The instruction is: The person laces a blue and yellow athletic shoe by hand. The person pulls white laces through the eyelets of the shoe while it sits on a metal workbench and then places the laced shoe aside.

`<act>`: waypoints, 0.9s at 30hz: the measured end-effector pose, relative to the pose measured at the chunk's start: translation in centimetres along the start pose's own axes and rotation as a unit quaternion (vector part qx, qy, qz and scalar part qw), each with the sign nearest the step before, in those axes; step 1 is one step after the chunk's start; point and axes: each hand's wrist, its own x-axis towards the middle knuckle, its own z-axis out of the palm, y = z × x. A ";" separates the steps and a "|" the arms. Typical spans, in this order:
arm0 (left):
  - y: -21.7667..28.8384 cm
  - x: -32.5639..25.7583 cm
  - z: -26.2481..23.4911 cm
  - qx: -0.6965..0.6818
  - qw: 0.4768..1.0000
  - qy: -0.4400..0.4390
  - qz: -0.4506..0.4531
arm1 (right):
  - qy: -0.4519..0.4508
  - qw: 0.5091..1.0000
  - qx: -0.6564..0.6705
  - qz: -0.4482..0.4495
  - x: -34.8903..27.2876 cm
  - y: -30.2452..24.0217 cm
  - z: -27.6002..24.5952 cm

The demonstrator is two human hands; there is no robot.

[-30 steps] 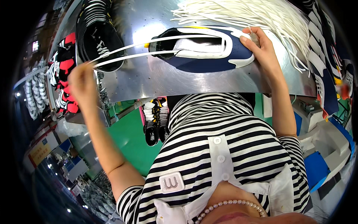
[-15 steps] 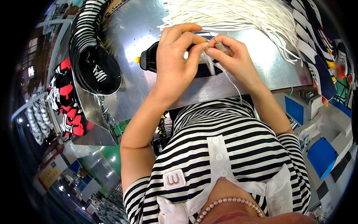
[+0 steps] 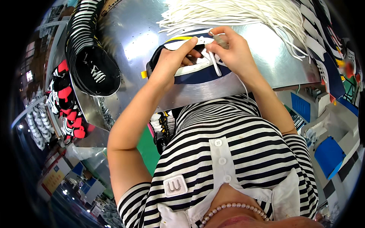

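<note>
On the metal table lies a navy and white shoe upper (image 3: 203,74) with a yellow stripe and a black collar, its opening facing up. My left hand (image 3: 170,62) reaches into that opening; its fingers are bent inside, partly hidden, with the thumb along the far edge, holding the upper. Closed in a pinch over the eyelets, my right hand (image 3: 234,51) grips a small tool with a beige-grey handle (image 3: 221,41). The tool's tip cannot be made out. A white shoelace (image 3: 215,64) runs through the eyelets, one end lying over the near side, another strand hanging below my right hand.
A heap of white laces (image 3: 232,15) covers the table's far side. Stacked black shoe uppers (image 3: 93,70) stand at the left; navy and white uppers (image 3: 323,57) are piled at the right. Red, black and white pieces (image 3: 68,102) hang beyond the table's left edge.
My left hand has moved down and left from the lace area, its fingers now in the upper's opening. My right hand has shifted slightly up, still holding the tool. More of the upper shows.
</note>
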 end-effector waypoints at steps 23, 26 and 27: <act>-1.8 -0.1 2.2 0.055 0.975 0.125 0.175 | -0.096 0.970 -0.193 -0.114 -0.2 -2.3 -3.0; -1.9 -0.4 2.2 0.046 0.975 0.101 0.194 | -0.109 0.961 -0.234 -0.100 -0.1 -2.5 -2.7; -1.9 -0.7 2.3 0.046 0.974 0.094 0.199 | -0.113 0.956 -0.254 -0.094 -0.1 -2.7 -2.4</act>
